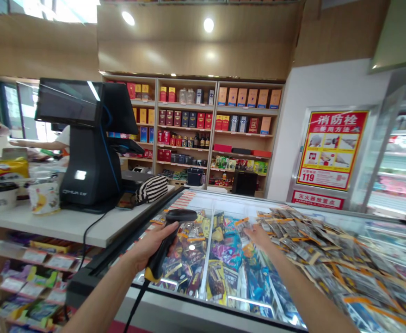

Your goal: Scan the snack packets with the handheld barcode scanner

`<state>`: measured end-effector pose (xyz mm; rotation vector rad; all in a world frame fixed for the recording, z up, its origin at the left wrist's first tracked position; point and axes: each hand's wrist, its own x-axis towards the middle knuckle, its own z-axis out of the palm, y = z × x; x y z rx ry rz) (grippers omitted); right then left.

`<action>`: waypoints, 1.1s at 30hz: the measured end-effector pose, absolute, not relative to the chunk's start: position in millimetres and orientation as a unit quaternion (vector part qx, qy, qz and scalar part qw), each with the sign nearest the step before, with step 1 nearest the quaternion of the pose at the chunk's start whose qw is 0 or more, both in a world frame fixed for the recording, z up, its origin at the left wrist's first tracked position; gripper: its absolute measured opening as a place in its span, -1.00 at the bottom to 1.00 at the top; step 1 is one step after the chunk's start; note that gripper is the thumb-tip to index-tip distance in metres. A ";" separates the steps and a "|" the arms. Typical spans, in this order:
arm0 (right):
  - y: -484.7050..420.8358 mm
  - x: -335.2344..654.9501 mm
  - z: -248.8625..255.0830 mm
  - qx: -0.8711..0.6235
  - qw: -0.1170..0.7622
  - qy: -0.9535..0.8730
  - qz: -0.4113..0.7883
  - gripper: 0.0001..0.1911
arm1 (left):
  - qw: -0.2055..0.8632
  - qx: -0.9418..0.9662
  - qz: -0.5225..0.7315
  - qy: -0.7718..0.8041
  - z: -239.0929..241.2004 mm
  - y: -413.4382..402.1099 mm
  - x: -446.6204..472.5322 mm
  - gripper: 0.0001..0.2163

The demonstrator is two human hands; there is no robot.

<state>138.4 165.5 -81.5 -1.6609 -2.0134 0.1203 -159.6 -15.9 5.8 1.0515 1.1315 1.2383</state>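
My left hand is closed around the handle of a black barcode scanner with a yellow base; its cable hangs down toward the floor. The scanner head points out over a glass-topped chest freezer. My right hand reaches forward over the freezer lid and rests at the near edge of a heap of small silver and orange packets. Its fingers are mostly hidden among the packets, so I cannot see whether they hold one. Coloured ice-cream wrappers show through the glass below both hands.
A black checkout terminal stands on the white counter at left, beside a striped pouch and snack tubs. A person's arm shows behind it. Shelves of boxed goods line the back wall; a red fire-hydrant poster hangs right.
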 end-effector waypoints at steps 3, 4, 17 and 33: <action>167.8 137.3 -90.1 -0.639 0.321 -0.698 0.025 -0.72 | 0.552 0.454 0.518 0.470 6.0 -17.3 -158.7 -0.73; 168.0 136.8 -92.5 -0.642 0.328 -0.692 0.024 -0.73 | 0.555 0.457 0.514 0.469 6.7 -17.7 -157.3 -0.73; 150.5 130.6 -80.2 -0.652 0.392 -0.649 -0.016 -0.81 | 0.585 0.504 0.460 0.438 7.6 -8.1 -127.3 -0.73; 151.8 126.8 -82.0 -0.644 0.398 -0.653 -0.016 -0.81 | 0.608 0.515 0.428 0.425 4.9 -2.3 -124.0 -0.74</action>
